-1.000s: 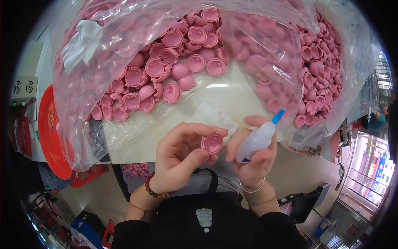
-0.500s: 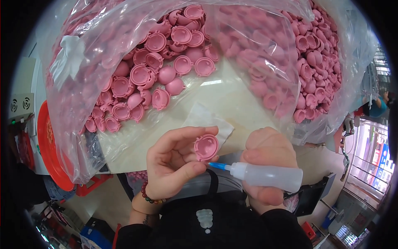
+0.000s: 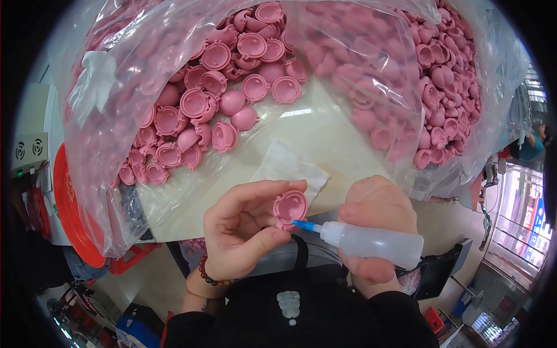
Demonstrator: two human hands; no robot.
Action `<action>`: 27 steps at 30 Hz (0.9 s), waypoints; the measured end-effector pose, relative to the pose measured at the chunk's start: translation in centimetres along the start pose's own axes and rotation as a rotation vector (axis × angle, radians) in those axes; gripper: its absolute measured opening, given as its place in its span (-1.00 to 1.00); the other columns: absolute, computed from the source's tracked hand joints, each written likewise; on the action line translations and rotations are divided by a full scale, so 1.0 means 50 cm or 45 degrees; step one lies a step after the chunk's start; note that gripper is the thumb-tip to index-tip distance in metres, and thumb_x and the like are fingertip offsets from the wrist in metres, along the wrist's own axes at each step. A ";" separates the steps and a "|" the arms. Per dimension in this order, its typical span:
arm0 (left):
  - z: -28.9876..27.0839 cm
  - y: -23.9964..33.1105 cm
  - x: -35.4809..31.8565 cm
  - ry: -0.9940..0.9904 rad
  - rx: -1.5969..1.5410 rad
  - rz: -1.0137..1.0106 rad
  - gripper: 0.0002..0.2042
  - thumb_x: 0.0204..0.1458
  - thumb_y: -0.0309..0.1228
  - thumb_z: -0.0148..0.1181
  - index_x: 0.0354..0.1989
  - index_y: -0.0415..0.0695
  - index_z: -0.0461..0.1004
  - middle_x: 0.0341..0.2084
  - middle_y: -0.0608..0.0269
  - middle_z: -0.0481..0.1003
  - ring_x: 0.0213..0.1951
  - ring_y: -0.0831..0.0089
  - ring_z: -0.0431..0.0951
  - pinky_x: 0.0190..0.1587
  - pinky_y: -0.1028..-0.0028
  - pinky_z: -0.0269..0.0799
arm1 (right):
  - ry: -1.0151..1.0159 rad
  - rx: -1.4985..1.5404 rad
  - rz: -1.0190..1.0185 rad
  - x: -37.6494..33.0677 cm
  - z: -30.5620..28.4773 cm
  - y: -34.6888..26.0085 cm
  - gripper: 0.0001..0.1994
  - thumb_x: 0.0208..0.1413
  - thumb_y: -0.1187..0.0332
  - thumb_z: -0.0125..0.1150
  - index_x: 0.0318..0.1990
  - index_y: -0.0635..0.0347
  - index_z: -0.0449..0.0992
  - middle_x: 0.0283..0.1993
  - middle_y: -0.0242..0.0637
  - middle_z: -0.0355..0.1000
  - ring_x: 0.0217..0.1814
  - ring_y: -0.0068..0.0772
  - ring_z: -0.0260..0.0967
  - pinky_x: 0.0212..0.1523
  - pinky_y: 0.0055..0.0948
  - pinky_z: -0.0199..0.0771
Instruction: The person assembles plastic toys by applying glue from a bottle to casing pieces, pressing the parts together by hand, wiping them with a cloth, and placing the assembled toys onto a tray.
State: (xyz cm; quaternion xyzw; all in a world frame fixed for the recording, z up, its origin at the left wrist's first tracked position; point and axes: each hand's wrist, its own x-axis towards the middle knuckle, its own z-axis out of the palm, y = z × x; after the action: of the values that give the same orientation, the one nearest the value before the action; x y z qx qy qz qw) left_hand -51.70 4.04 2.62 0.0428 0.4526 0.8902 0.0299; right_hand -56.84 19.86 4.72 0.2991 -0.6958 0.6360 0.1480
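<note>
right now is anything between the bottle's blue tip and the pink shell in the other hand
Nothing visible. The squeeze bottle in the right hand has its blue nozzle at the lower rim of the pink shell, pinched in the left hand; no gap shows.

Workshop: bulk bags (image 3: pixel 145 87) of pink shells (image 3: pixel 216 55) (all alike).

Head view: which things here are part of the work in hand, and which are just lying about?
In hand:
- pink shell, pinched in the left hand
- squeeze bottle, gripped by the right hand, blue tip at the shell
- bagged pink shells

Lying about:
- white tissue
- red tray
</note>
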 end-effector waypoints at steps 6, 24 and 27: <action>0.013 0.007 -0.007 0.169 0.090 -0.076 -0.50 -0.18 -0.48 0.27 -0.05 -0.34 0.22 -0.09 -0.17 0.34 -0.10 0.34 0.42 -0.08 0.45 0.34 | 0.008 0.003 -0.035 0.002 -0.001 0.005 -0.31 -0.06 -0.31 -0.22 -0.42 0.30 0.38 -0.55 -0.33 0.17 -0.63 -0.50 0.05 -0.68 -0.55 -0.05; 0.009 0.009 -0.012 0.086 0.262 0.013 -0.52 -0.17 -0.54 0.24 -0.05 -0.36 0.22 -0.09 -0.18 0.33 -0.10 0.31 0.42 -0.09 0.44 0.38 | 0.037 -0.022 -0.063 0.005 -0.014 0.005 -0.41 -0.09 -0.20 -0.07 -0.34 0.27 0.45 -0.52 -0.37 0.28 -0.57 -0.47 0.17 -0.59 -0.55 0.12; 0.002 0.007 -0.011 0.069 0.306 0.049 -0.52 -0.17 -0.55 0.23 -0.04 -0.36 0.21 -0.09 -0.19 0.33 -0.11 0.30 0.43 -0.10 0.43 0.39 | 0.041 0.004 -0.025 0.008 -0.016 0.008 -0.48 -0.13 -0.10 0.09 -0.30 0.27 0.49 -0.51 -0.40 0.34 -0.53 -0.46 0.24 -0.54 -0.55 0.21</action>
State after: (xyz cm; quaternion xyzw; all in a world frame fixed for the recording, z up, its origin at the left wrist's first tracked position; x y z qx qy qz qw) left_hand -51.14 3.87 2.96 0.0306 0.5559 0.8306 -0.0050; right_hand -57.53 20.56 4.76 0.2958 -0.6893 0.6405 0.1648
